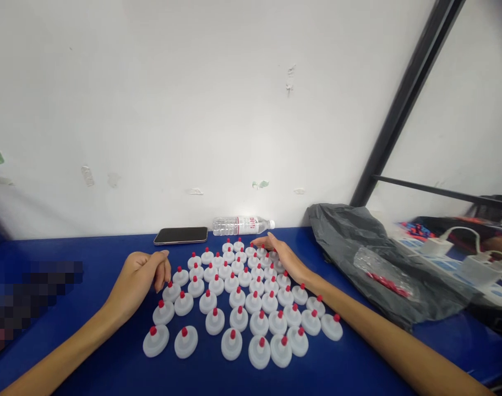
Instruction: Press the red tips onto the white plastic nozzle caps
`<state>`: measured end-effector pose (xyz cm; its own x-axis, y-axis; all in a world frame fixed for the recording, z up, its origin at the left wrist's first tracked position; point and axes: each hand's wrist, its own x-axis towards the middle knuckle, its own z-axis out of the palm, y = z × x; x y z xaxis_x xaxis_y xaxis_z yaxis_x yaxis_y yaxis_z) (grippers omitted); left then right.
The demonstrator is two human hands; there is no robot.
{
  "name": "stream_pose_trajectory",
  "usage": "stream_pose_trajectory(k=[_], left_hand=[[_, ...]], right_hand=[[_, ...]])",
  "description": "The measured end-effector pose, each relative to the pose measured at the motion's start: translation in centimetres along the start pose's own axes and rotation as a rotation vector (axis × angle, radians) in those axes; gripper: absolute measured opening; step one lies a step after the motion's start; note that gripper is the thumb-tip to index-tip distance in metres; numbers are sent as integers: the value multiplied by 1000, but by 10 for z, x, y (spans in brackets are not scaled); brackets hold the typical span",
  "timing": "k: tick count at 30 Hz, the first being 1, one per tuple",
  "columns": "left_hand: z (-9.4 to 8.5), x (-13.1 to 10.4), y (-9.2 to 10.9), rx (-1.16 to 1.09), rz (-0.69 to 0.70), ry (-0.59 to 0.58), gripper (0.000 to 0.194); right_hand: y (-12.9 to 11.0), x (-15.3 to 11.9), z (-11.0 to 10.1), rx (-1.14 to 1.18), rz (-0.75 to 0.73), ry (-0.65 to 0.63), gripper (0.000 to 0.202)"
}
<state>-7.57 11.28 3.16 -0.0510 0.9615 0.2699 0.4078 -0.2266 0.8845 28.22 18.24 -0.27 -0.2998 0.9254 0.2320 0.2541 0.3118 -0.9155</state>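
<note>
Many white round plastic caps [238, 297] with red tips stand upright in loose rows on the blue table [110, 352]. To the left of the group is my left hand [141, 275], its fingers curled in and the thumb lying along them; no object shows in it. Its fingertips are close to the left-hand caps. My right hand [286, 258] reaches to the back right of the group, with fingers stretched out flat beside and partly over the rear caps. Some caps there are hidden behind it, and whether it touches them I cannot tell.
A phone [180, 235] and a clear bottle [243, 225] lie along the wall. On the right, a dark plastic bag [337, 236] carries a clear bag of red tips [387, 283]. Beyond it are power strips with white chargers [435, 246]. A black post [403, 110] leans there.
</note>
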Motion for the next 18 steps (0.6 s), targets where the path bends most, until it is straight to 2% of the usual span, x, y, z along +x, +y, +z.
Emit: stream_pose_trajectory(k=[6,12,18], left_hand=[[-1,3,-11,-61,-48,16,47],[-2,4,-5,-130,-90,102,52],[-5,3,0,-179,-130,138,39]], right_hand=[[-2,-2,1,11,13,-2,73],[-3,-3,1,20,26,-8,72],[-3,-2,1,21,17,-3,73]])
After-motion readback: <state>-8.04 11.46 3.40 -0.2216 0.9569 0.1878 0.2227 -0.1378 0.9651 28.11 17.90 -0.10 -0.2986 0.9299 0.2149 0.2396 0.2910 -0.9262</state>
